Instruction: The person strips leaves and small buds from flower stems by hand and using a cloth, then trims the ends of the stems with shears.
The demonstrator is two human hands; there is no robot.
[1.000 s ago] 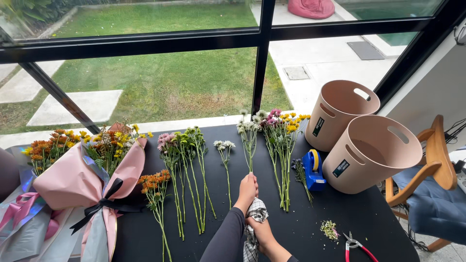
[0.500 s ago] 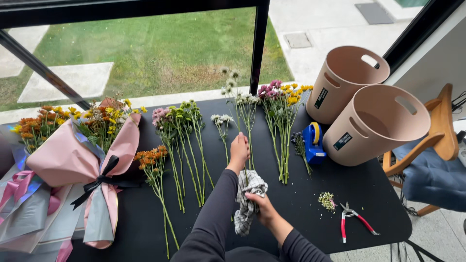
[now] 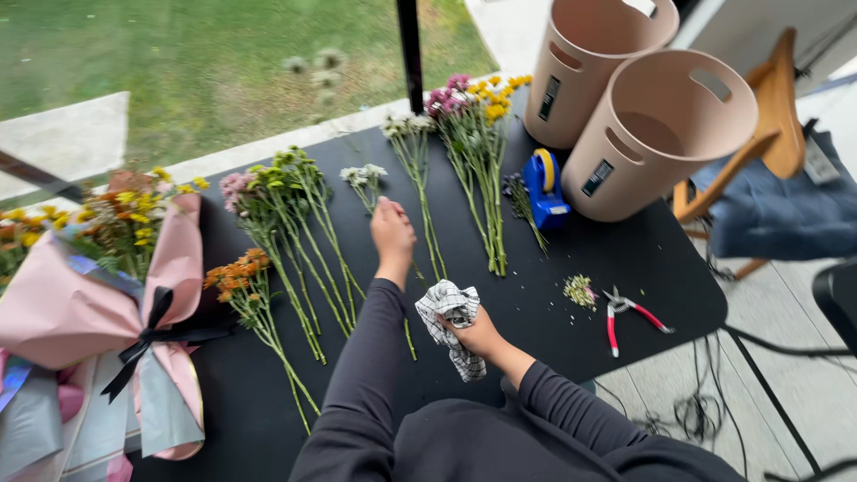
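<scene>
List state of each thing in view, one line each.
left hand: closed on a stem of the small white flowers
right hand: gripping the checked cloth, crumpled
two pink buckets: tipped on their sides, look empty
red-handled snips: lying flat on the black table, handles spread
blue tape dispenser: standing by the buckets
pink-wrapped bouquet: wrapped, tied with black ribbon
orange flower bunch: lying loose

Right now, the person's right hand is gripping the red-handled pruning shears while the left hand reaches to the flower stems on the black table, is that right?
Not quite. The head view shows the right hand gripping a checked cloth, not the shears; the red-handled pruning shears lie untouched on the black table. The left hand does reach to the flower stems.
</scene>
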